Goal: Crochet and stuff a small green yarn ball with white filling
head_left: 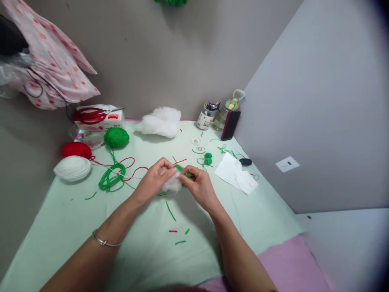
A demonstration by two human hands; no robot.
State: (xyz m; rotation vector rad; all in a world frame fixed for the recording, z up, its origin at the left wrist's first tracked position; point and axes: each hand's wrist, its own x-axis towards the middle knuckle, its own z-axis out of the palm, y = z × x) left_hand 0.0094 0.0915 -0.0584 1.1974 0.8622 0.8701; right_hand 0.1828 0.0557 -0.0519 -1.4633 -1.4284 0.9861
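Over the middle of the table, my left hand (158, 176) is closed with its thumb against a tuft of white stuffing (172, 183). A small green yarn piece (178, 167) with a bit of yellow shows just above the tuft, between my two hands. My right hand (197, 183) is closed too, its thumb and fingers pinching a green yarn piece (189, 175) at the tuft's right side. The fingers cover much of what they hold. A thin grey stick-like tool (174, 159) pokes up behind my left fingertips.
At left lie a red yarn ball (76, 150), a white yarn ball (73, 168), a green yarn ball (116, 138) and red-handled scissors (91, 115). More stuffing (161, 122) sits behind. Rightward are small green pieces (208, 158), white paper (235, 173), a pen holder (205, 119) and a phone (231, 125).
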